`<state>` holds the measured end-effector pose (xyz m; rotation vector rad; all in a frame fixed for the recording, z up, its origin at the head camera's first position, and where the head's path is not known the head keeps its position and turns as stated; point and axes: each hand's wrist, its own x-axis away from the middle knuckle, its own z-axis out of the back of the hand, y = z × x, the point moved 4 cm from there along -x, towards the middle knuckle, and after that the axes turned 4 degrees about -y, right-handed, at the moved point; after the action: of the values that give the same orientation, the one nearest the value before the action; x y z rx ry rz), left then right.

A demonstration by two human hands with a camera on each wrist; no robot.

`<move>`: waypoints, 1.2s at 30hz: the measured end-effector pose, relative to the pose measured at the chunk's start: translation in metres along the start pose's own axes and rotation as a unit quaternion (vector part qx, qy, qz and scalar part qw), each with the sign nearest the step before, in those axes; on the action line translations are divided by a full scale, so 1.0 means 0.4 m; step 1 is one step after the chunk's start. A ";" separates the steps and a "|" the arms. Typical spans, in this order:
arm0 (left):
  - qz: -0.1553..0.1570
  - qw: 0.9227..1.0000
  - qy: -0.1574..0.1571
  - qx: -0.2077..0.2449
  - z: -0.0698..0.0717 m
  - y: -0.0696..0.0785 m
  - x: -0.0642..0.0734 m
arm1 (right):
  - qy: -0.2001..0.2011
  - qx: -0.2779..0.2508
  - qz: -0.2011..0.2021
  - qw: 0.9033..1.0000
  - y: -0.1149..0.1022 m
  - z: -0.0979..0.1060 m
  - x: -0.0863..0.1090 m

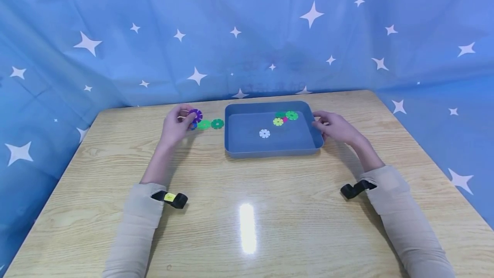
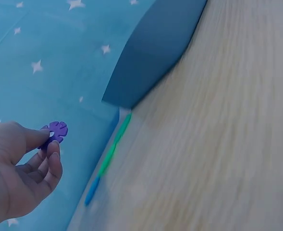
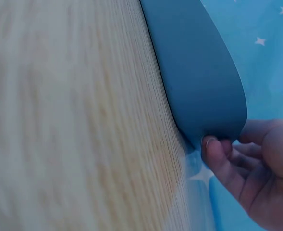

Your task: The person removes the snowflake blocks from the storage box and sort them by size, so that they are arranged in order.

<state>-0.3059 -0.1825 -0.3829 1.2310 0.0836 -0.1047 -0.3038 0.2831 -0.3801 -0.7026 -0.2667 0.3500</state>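
My left hand (image 1: 174, 128) pinches a purple notched plastic disc (image 1: 197, 116) between thumb and fingers, raised above the table. Under it on the table lie a blue disc (image 1: 194, 126), mostly covered by the hand, a light green disc (image 1: 204, 125) and a dark green disc (image 1: 217, 124), in a row. My right hand (image 1: 336, 127) grips the right wall of a blue-grey tray (image 1: 247, 154), thumb over the rim and fingers outside. Inside the tray are a white disc (image 1: 264, 134), a yellow disc (image 1: 278, 122) and several others in green and pink, partly overlapping.
The wooden table (image 1: 216, 209) extends in front of the tray toward me. A blue curtain (image 1: 231, 55) with white stars hangs right behind the table's far edge. Each wrist wears a black strap (image 1: 356, 189) over a pale sleeve.
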 end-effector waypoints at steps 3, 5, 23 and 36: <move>0.027 0.999 0.017 -0.007 0.039 -0.027 0.006 | -0.001 -0.003 0.000 1.000 0.000 0.001 0.001; 0.048 0.998 0.028 -0.013 0.060 -0.043 0.012 | -0.002 -0.004 0.000 1.000 0.001 0.000 0.002; 0.105 0.988 0.039 -0.104 0.120 -0.112 0.015 | -0.004 -0.009 0.004 1.000 0.002 0.003 0.001; 0.114 0.977 0.001 -0.182 0.114 -0.116 0.000 | -0.005 -0.004 0.004 1.000 0.001 0.003 0.000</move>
<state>-0.3113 -0.2407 -0.4112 0.8673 -0.0370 0.1090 -0.3042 0.2843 -0.3794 -0.7108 -0.2758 0.3607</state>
